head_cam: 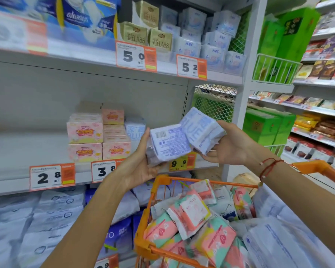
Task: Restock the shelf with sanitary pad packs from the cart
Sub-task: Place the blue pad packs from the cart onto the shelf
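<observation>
Left hand: the left hand (143, 167) grips a pale blue soft plastic pad pack (169, 145), barcode side up, fingers curled round its lower edge.
Right hand: the right hand (230, 146) holds a second pale blue pack printed "BLUE" (200, 129), tilted and touching the first.
Position: both packs are raised in front of the white metal middle shelf (162, 120), above the orange wire cart (143, 246) full of pink and mint packs (190, 211).
Shelf gap: bare space lies right of one matching blue pack (134, 130) and the pink boxes (85, 130).
Risk: the slippery wrappers may slide from a loose grip; pushing packs in could topple the stacked boxes.
Writing: "always", "ABC", price tags 5.0, 5.2, 2.8, 9.9.
</observation>
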Demonstrator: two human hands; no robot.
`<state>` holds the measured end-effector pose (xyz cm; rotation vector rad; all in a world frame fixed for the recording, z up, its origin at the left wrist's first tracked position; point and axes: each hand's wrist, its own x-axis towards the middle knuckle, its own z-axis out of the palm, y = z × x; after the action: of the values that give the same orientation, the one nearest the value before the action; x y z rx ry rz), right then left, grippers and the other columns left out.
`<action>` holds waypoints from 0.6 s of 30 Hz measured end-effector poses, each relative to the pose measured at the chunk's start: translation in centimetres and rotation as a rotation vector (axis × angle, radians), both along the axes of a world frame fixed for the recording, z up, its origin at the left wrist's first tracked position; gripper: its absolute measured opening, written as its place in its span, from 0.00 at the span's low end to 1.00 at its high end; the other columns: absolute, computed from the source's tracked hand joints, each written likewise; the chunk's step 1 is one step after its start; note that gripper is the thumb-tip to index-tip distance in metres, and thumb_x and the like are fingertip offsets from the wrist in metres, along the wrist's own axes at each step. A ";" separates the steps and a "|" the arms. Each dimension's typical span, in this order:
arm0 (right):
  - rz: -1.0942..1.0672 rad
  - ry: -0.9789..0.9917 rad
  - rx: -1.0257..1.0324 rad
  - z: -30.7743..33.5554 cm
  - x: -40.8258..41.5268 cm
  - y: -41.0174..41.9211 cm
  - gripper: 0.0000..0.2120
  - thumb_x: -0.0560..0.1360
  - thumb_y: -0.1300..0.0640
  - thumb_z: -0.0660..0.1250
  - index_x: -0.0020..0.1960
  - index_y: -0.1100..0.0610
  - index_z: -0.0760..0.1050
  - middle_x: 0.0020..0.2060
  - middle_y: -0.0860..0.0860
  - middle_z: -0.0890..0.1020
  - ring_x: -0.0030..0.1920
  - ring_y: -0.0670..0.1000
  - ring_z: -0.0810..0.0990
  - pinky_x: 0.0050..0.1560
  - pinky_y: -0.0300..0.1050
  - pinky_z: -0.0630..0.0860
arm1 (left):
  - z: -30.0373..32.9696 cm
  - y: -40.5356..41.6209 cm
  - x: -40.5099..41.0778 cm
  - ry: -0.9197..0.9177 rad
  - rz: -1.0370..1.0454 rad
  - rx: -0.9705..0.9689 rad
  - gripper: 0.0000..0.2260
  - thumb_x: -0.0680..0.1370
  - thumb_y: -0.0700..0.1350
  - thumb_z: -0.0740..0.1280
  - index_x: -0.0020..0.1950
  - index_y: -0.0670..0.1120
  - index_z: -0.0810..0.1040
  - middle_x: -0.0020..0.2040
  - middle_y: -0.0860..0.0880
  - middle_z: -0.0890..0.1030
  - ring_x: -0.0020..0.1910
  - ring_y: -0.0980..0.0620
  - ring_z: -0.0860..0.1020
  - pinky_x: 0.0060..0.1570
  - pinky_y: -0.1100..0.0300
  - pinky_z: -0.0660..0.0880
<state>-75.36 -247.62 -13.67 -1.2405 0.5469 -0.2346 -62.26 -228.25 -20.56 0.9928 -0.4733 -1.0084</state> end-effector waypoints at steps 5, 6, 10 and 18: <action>0.077 -0.039 0.067 0.8 2.8 0.4 0.20 0.73 0.43 0.65 0.58 0.56 0.75 0.53 0.57 0.79 0.49 0.58 0.78 0.48 0.50 0.77 | 1.9 1.2 1.4 -0.043 0.174 -0.045 0.20 0.62 0.62 0.71 0.47 0.51 0.83 0.39 0.50 0.80 0.37 0.53 0.75 0.34 0.63 0.75; 0.083 -0.038 0.062 1.1 3.5 0.6 0.21 0.70 0.42 0.67 0.55 0.55 0.76 0.51 0.57 0.79 0.48 0.58 0.78 0.48 0.50 0.77 | 1.8 1.3 2.0 -0.025 0.213 -0.061 0.15 0.64 0.58 0.72 0.44 0.51 0.83 0.36 0.50 0.80 0.36 0.54 0.76 0.36 0.61 0.76; 0.071 0.008 -0.069 1.7 6.5 1.0 0.17 0.66 0.46 0.71 0.49 0.55 0.76 0.47 0.55 0.77 0.47 0.56 0.77 0.44 0.51 0.76 | 1.3 1.5 3.6 -0.014 0.335 0.011 0.08 0.69 0.52 0.74 0.42 0.50 0.81 0.36 0.48 0.75 0.35 0.53 0.73 0.39 0.59 0.75; -0.038 0.030 -0.256 2.4 13.0 0.2 0.06 0.74 0.53 0.67 0.44 0.55 0.74 0.41 0.53 0.76 0.41 0.53 0.76 0.40 0.47 0.76 | 2.7 0.2 7.6 -0.337 0.877 -0.100 0.21 0.68 0.40 0.76 0.58 0.51 0.74 0.53 0.50 0.82 0.45 0.54 0.80 0.44 0.57 0.79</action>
<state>-62.39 -247.39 -11.27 -1.4847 0.5801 -0.3262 -54.66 -228.06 -17.90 1.1275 -0.3010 -0.0318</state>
